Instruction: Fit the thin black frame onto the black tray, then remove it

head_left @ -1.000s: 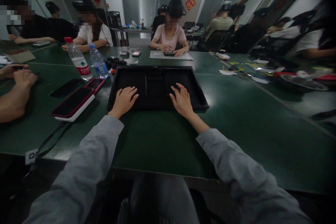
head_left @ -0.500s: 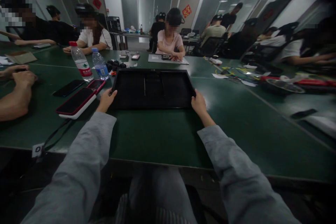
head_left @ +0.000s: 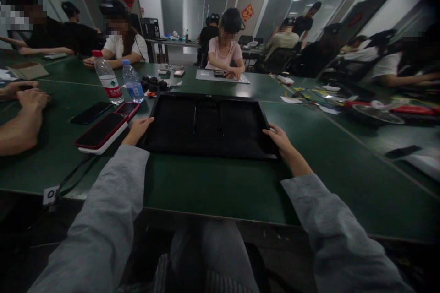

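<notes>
Right now I see the black tray (head_left: 209, 123) lying flat on the green bench (head_left: 220, 187) at the centre of the frame, its long side towards me. Inside it a few dark ridges run from the near edge to the far edge; I cannot tell more of what they are. My left hand (head_left: 138, 129) is closed on the tray's left near corner, thumb over the rim. My right hand (head_left: 282, 139) grips the right near corner the same way, fingers curled along the edge. Both grey sleeves (head_left: 113, 210) reach in from the bottom of the frame.

Just left of the tray, close beside my left hand, lies a phone in a red case (head_left: 101, 132) on a white block, with a second red-cased phone (head_left: 127, 109) just above it and a black phone (head_left: 90, 112) further left. Above these stand two water bottles, one with a red cap (head_left: 107, 78) and one with a blue cap (head_left: 133, 83). Small dark objects (head_left: 153, 84) sit near the tray's upper left corner.

At the far side of the bench a person in a pink shirt (head_left: 225, 55) works over a pale mat (head_left: 222, 76). At the left edge a co-worker's forearm (head_left: 19, 123) rests on the bench. To the right lie papers and coloured cables (head_left: 316, 96).
</notes>
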Tool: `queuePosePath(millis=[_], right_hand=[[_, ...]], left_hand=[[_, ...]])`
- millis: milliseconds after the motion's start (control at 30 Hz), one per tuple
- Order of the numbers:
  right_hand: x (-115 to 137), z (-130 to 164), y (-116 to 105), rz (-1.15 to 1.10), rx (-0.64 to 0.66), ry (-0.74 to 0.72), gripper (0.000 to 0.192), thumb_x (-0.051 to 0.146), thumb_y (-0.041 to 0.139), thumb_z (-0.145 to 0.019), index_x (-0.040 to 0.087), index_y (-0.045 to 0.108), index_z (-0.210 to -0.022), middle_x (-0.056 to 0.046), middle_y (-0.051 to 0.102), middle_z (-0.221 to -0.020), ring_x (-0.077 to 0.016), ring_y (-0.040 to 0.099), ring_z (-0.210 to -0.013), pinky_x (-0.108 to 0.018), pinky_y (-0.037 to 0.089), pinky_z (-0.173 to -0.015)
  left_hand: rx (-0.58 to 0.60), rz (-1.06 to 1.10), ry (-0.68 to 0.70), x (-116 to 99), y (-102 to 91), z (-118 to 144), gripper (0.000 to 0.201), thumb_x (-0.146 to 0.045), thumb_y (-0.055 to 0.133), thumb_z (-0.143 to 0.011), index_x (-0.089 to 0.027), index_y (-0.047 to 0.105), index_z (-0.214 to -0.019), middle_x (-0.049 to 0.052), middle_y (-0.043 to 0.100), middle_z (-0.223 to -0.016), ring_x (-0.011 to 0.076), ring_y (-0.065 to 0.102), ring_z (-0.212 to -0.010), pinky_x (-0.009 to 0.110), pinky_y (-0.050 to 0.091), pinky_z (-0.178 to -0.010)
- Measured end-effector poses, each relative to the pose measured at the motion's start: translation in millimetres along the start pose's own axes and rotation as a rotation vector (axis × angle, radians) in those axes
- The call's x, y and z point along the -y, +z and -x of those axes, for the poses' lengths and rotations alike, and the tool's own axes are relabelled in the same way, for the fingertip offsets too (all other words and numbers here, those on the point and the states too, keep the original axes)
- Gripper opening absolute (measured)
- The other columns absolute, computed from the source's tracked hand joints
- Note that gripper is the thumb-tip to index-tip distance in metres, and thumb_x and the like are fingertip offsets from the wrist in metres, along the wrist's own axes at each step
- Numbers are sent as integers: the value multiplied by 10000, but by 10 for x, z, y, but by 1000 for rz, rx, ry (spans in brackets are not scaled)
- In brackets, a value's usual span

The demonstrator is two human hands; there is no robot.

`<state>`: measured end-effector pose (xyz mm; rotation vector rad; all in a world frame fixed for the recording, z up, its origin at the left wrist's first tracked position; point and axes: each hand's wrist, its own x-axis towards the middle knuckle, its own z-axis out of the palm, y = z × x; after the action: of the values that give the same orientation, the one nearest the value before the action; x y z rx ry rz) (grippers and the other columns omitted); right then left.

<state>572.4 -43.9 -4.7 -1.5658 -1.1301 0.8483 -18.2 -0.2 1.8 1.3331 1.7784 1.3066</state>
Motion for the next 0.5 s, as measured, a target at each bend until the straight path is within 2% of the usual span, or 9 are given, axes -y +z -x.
queuePosePath(millis=[100, 200, 400, 500], right_hand=[[23, -58, 2, -10, 4, -42, 674, 429, 800, -721, 287, 643, -1361, -46, 784, -1065, -280, 759, -958, -480, 648, -901], [46, -105, 52, -37, 4, -85, 714, 396, 805, -710, 240, 645, -1388, -71, 781, -1117, -300, 747, -1003, -498, 627, -932], [79, -73, -1, -78, -80, -91, 604, 263, 713, -801, 195, 644, -1398, -115, 764, -1185, -279, 714, -986, -430, 589, -942], [66, -63, -130, -61, -202, -105, 579, 222, 694, -811, 144, 638, -1382, -158, 720, -1301, -267, 693, -1074, -391, 555, -1008]], left_hand=[[7, -38, 31, -12, 20, 15, 305, -489, 796, -788, -192, 769, -722, 22, 736, -725, 257, 717, -902, 320, 556, -854], [16, -33, 48, -27, 20, 44, 395, -540, 725, -886, -178, 758, -729, 29, 723, -715, 245, 713, -847, 304, 555, -790], [-33, 132, 52, -95, -15, 110, 382, -474, 618, -998, -135, 758, -1104, 62, 781, -882, 118, 619, -551, 250, 522, -615], [-18, 143, 55, -117, -22, 127, 376, -459, 625, -1001, -122, 732, -1130, 98, 800, -966, 94, 617, -521, 232, 515, -595]])
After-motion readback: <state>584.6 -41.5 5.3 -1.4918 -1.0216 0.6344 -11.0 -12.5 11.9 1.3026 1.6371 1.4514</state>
